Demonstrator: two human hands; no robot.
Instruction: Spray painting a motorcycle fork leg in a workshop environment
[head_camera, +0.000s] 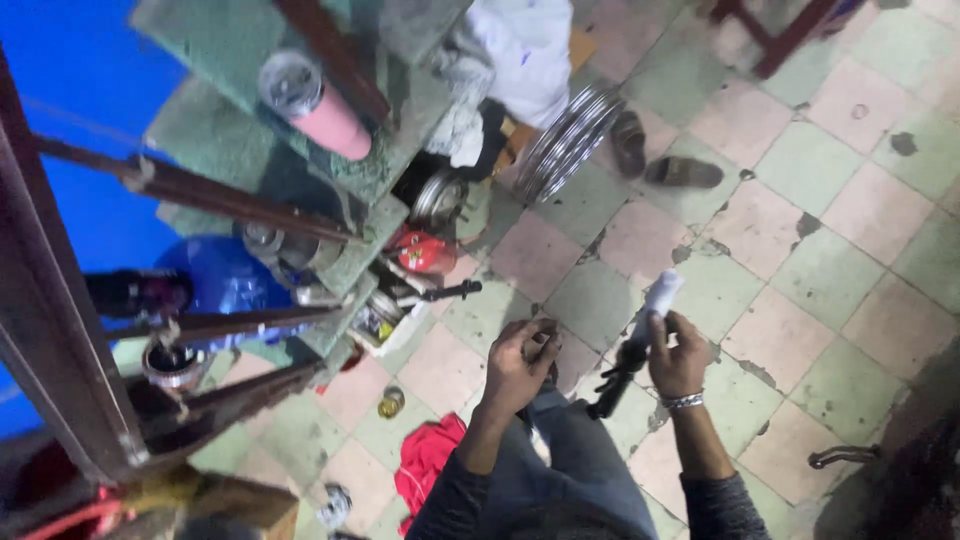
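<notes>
Seen from above, the person stands on a floor (800, 260) of worn pink and green tiles, dark sleeves and grey trousers at the bottom of the view. The left hand (520, 365) is curled shut around a small object (540, 343) pinched at the fingertips; it is too small and blurred to name. The right hand (678, 360), with a metal bracelet (684, 402) on its wrist, is clamped around a white tube-shaped item (655, 300) that sticks up and away from the fist, while a black tool-like part (612, 385) hangs down below the same grip. The two hands are near each other but apart, both held over the floor in front of the legs.

Just left of the legs a red cloth (425, 460) lies on the tiles, and a small round tin (391, 402) sits a little beyond it. Further out, against a green stone worktop (370, 170), stands a red canister (427, 252) with a black-handled tool (440, 293) beside it. A pink cylinder with a clear cap (315, 105) lies on the worktop. Rusty metal bars (200, 190) cross the left side in front of a blue wall (70, 120). Farthest off, shiny wheel rims (565, 145) lean near a white cloth (515, 50), and a pair of sandals (655, 158) rests on the tiles just beside the rims.
</notes>
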